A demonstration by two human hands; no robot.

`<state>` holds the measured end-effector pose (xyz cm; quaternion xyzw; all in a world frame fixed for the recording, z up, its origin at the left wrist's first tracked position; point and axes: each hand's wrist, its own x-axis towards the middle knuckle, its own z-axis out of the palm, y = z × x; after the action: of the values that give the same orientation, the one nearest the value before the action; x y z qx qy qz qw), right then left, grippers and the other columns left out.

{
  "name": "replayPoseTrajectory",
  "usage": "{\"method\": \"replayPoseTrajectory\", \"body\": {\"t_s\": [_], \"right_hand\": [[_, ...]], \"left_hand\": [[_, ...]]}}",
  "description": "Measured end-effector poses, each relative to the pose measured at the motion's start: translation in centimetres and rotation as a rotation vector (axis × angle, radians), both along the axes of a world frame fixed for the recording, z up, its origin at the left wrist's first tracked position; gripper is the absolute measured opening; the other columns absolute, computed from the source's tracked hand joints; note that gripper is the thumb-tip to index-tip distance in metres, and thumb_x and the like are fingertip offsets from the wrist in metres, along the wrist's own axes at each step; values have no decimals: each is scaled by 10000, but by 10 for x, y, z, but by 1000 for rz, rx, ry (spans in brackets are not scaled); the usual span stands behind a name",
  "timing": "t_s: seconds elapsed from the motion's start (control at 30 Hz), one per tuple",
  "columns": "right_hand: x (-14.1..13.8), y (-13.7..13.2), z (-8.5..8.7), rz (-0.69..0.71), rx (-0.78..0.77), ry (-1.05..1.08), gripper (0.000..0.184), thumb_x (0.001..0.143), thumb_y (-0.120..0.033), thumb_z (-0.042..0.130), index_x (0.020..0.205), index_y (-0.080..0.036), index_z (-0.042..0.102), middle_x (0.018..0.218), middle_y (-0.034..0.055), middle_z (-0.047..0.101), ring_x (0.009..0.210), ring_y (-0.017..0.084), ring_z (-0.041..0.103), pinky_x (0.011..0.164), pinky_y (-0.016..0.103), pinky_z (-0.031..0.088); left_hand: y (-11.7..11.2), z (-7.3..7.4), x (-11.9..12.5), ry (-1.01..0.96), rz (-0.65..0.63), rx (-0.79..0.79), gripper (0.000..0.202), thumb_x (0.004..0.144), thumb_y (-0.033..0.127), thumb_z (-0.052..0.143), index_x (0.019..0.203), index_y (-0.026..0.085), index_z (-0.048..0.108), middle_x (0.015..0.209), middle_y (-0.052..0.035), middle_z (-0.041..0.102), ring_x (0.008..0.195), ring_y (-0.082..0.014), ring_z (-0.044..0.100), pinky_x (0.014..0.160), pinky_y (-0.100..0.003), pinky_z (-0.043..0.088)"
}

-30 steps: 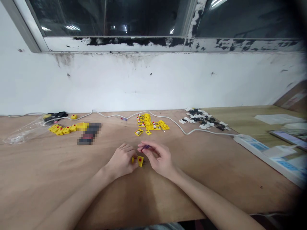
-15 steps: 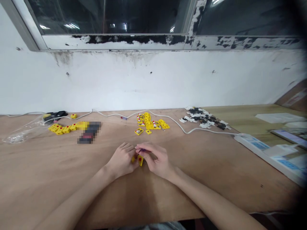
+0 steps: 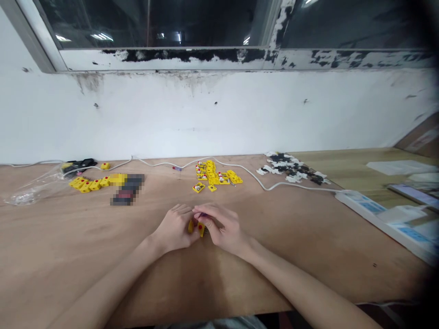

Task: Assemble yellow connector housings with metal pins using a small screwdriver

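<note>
My left hand (image 3: 175, 227) is closed around a small yellow plastic case, whose edge (image 3: 190, 226) shows at its fingertips. Just under the fingers of both hands is a yellow piece with a red button (image 3: 200, 228); I cannot tell whether it belongs to the same case. My right hand (image 3: 224, 230) pinches a small dark purple object (image 3: 203, 214) between thumb and fingers, right above the yellow piece. Fingers cover most of that object, so its kind is unclear. The two hands meet at their fingertips, low over the wooden table (image 3: 164, 283).
Open yellow cases with inner parts (image 3: 211, 171) lie ahead. Closed yellow cases with red buttons (image 3: 91, 184) form a row at left, near a plastic bag (image 3: 30, 189). Black and white pieces (image 3: 291, 168) are heaped at right. A white cable (image 3: 240, 169) runs to a power strip (image 3: 387, 224).
</note>
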<state>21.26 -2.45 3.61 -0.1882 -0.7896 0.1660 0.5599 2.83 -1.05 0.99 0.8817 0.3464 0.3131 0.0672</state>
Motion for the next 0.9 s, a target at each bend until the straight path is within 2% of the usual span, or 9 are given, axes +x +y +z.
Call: {"method": "replayPoseTrajectory", "body": {"t_s": [0.27, 0.43, 0.63, 0.9], "right_hand": [[1, 3, -3, -16, -31, 23, 431, 919, -36, 552, 1272, -276, 616, 1023, 41, 722, 879, 160, 699, 816, 315, 590], [1, 3, -1, -17, -18, 28, 443, 911, -23, 556, 1274, -269, 618, 996, 37, 724, 879, 158, 697, 814, 309, 587], [0, 3, -1, -22, -9, 50, 426, 910, -18, 560, 1254, -260, 631, 999, 46, 731, 866, 156, 697, 798, 305, 586], [2, 5, 3, -44, -1, 17, 377, 932, -55, 553, 1244, -253, 627, 1030, 51, 733, 911, 159, 705, 831, 300, 586]], "left_hand": [[2, 5, -3, -44, -2, -146, 150, 679, 112, 630, 787, 195, 569, 837, -35, 665, 788, -194, 613, 747, -307, 470], [2, 10, -5, -14, -22, -203, 249, 637, 105, 659, 859, 195, 593, 920, -53, 678, 846, -222, 618, 783, -325, 480], [4, 10, -8, -65, -74, -259, 242, 753, 88, 627, 967, 201, 639, 1046, -63, 674, 980, -223, 614, 888, -344, 488], [11, -1, -10, -169, -80, -335, 92, 830, 145, 665, 894, 204, 695, 1072, -63, 686, 1046, -217, 609, 941, -352, 483]]}}
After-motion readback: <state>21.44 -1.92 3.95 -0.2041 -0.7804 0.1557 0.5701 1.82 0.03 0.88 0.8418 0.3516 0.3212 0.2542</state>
